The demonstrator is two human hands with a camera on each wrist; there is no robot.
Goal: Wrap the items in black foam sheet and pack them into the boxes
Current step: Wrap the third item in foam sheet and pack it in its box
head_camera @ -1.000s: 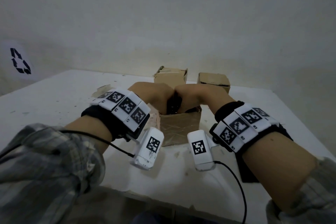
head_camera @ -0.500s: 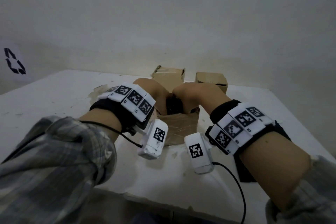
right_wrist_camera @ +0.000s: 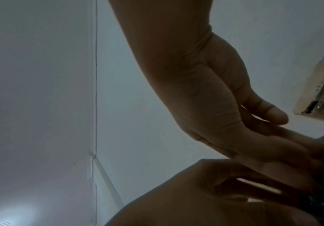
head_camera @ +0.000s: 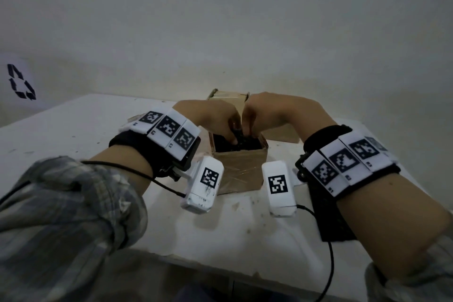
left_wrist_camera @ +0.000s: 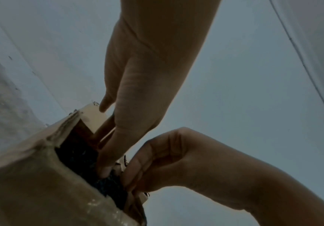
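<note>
Pale, bare wall rises behind a white table (head_camera: 73,135) whose top is scuffed and speckled with small chips. On the wall at the far left is a black recycling symbol (head_camera: 20,82).

Near the middle of the table stands an open cardboard box (head_camera: 239,167), its front face crossed with clear tape. Black foam sheet (head_camera: 241,146) fills its mouth up to about the rim; whatever it is wrapped round is hidden. Just behind this box sits a second cardboard box (head_camera: 228,99) with its flaps closed, and a third cardboard box (head_camera: 282,133) peeks out under the right forearm. A flat piece of black foam (head_camera: 331,218) lies on the table at the right, under the right wrist.

Both hands meet over the open box, touching each other. The left hand (head_camera: 215,119) has its fingers bent downward, the tips pushing into the black foam sheet. The right hand (head_camera: 267,115) reaches in beside it; in the left wrist view its fingers (left_wrist_camera: 107,157) run nearly straight down into the box, tips pressing on the foam, with the thumb held apart above the box's far flap. The right wrist view is dim and shows only the two hands overlapping at the box edge.

Each wrist wears a black band with white coded tags and a small white camera unit; plaid sleeves are pushed back.
</note>
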